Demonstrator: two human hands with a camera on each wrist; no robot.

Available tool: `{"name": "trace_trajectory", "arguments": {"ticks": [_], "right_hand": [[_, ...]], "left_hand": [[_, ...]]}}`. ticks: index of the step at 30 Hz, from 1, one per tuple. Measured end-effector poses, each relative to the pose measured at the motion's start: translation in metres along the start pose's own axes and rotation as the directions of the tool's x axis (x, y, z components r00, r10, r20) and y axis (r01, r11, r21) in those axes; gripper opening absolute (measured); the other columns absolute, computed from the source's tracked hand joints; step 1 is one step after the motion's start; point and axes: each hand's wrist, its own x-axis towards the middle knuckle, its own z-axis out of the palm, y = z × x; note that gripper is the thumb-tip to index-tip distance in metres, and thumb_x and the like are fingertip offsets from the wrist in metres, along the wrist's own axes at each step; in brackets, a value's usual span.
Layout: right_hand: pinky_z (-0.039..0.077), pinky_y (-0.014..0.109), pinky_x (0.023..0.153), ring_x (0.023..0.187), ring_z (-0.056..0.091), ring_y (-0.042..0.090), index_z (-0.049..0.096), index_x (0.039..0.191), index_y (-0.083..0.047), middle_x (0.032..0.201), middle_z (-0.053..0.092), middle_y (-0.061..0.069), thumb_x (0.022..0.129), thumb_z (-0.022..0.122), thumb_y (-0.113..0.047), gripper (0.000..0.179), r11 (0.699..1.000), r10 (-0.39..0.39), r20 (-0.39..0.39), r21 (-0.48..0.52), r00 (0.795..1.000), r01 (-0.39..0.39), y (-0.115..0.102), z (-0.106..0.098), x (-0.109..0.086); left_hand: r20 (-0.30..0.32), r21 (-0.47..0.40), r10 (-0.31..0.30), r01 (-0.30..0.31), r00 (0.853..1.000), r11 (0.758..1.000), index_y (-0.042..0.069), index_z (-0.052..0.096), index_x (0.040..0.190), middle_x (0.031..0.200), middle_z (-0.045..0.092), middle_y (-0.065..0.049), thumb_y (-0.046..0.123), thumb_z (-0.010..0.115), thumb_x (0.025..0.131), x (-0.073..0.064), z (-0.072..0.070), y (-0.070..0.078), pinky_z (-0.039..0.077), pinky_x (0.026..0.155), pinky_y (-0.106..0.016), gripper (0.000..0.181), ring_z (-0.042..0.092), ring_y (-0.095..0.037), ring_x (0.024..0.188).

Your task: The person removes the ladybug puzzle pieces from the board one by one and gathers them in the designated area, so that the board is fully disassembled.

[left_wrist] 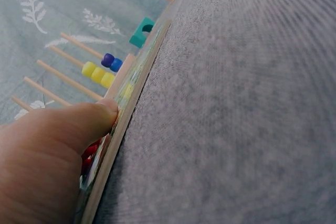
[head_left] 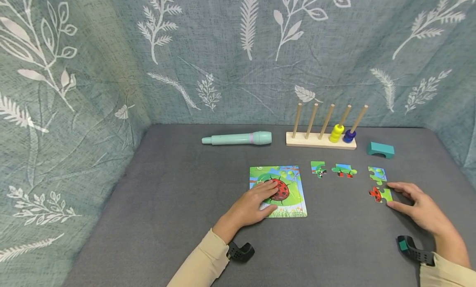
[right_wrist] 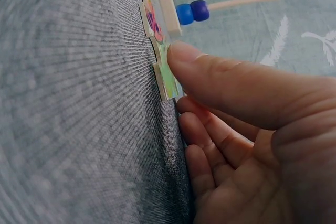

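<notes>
My left hand (head_left: 247, 206) rests on a square ladybug puzzle board (head_left: 293, 211), its fingers stretched across the picture. In the left wrist view, the thumb (left_wrist: 97, 121) lies along the board's near edge. On the right, my right hand (head_left: 424, 206) holds a red and green puzzle piece (head_left: 385, 195) at its right end between thumb and index finger. The piece lies on the table top, and the right wrist view shows the thumb (right_wrist: 184, 56) against it. Just above it sits a blue and green puzzle piece (head_left: 377, 173), close to the index fingertip.
Two more puzzle pieces, one green and blue (head_left: 317, 167) and one with red spots (head_left: 344, 169), lie right of the board. Behind stand a peg rack (head_left: 312, 140) with yellow and blue beads, a teal arch block (head_left: 381, 149) and a mint microphone-shaped stick (head_left: 238, 138).
</notes>
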Motion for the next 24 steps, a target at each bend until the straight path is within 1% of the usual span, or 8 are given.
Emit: {"name": "trace_trajectory", "arguments": {"ticks": [3,7,12,14,17,19,20,24], "right_hand": [[0.032,0.050,0.103,0.112,0.042,0.015,0.043,0.135,0.007,0.127,0.041,0.029,0.090,0.066,-0.023,0.059,1.000,0.004,-0.026,0.006,1.000,-0.004,0.002,0.001,0.001],[0.030,0.020,0.097,0.095,0.024,-0.022,0.044,0.135,0.006,0.129,0.043,0.027,0.089,0.068,-0.025,0.060,1.000,-0.007,-0.057,0.011,0.998,0.007,0.003,0.001,0.000],[0.025,-0.003,0.086,0.094,0.023,-0.025,0.042,0.135,0.007,0.131,0.044,0.029,0.088,0.068,-0.024,0.062,0.999,-0.017,-0.079,0.041,0.997,0.020,0.000,0.001,0.000],[0.030,0.007,0.101,0.100,0.031,-0.019,0.040,0.137,0.007,0.132,0.044,0.030,0.089,0.068,-0.025,0.064,0.999,-0.009,-0.078,0.050,0.997,0.012,-0.003,0.000,0.000],[0.034,0.044,0.109,0.119,0.043,0.014,0.035,0.141,0.006,0.135,0.041,0.033,0.091,0.064,-0.026,0.066,0.998,0.006,-0.054,0.062,0.999,-0.002,-0.010,-0.002,0.001],[0.037,0.042,0.106,0.121,0.043,0.012,0.035,0.142,0.004,0.137,0.047,0.014,0.091,0.065,-0.026,0.066,0.997,-0.005,-0.048,0.076,0.999,0.009,-0.014,-0.004,0.001],[0.038,0.043,0.105,0.124,0.042,0.024,0.034,0.143,0.004,0.137,0.046,0.014,0.092,0.064,-0.026,0.066,0.997,-0.010,-0.040,0.077,0.999,0.013,-0.016,-0.004,0.001],[0.038,0.002,0.080,0.106,0.036,-0.021,0.039,0.140,0.001,0.120,0.041,-0.028,0.089,0.067,-0.023,0.063,0.990,-0.076,-0.032,0.118,0.997,0.079,-0.023,-0.006,0.002]], "left_hand": [[-0.003,0.003,0.003,-0.003,1.000,1.000,0.004,0.052,0.136,0.145,0.047,-0.009,0.028,0.063,0.091,0.000,0.000,0.000,0.029,0.118,-0.035,0.052,0.038,-0.022,0.138],[-0.006,0.006,0.004,-0.004,1.000,1.000,0.004,0.052,0.136,0.144,0.047,-0.008,0.028,0.063,0.091,0.000,0.001,0.000,0.028,0.118,-0.034,0.052,0.038,-0.022,0.138],[-0.004,0.008,0.006,-0.006,1.000,1.000,0.004,0.052,0.136,0.144,0.047,-0.009,0.028,0.063,0.091,-0.001,0.001,0.000,0.028,0.118,-0.034,0.052,0.038,-0.022,0.138],[-0.004,0.006,0.004,-0.004,1.000,1.000,0.004,0.052,0.136,0.145,0.047,-0.009,0.028,0.063,0.091,-0.001,0.001,0.000,0.028,0.118,-0.034,0.052,0.038,-0.022,0.138],[-0.006,-0.001,-0.002,0.002,1.000,1.000,0.004,0.052,0.136,0.145,0.046,-0.009,0.028,0.063,0.091,-0.001,0.001,0.000,0.028,0.118,-0.034,0.052,0.038,-0.022,0.138],[-0.008,-0.003,-0.005,0.005,1.000,1.000,0.004,0.052,0.135,0.145,0.046,-0.009,0.028,0.063,0.091,-0.001,0.000,0.001,0.029,0.118,-0.034,0.052,0.038,-0.022,0.138],[-0.009,-0.004,-0.006,0.006,1.000,1.000,0.004,0.053,0.135,0.145,0.046,-0.008,0.028,0.064,0.091,-0.001,0.000,0.001,0.029,0.118,-0.034,0.052,0.038,-0.022,0.138],[-0.011,-0.009,-0.009,0.009,1.000,1.000,0.004,0.053,0.135,0.146,0.045,-0.008,0.028,0.064,0.090,-0.002,0.000,0.001,0.030,0.117,-0.034,0.052,0.038,-0.022,0.138]]}}
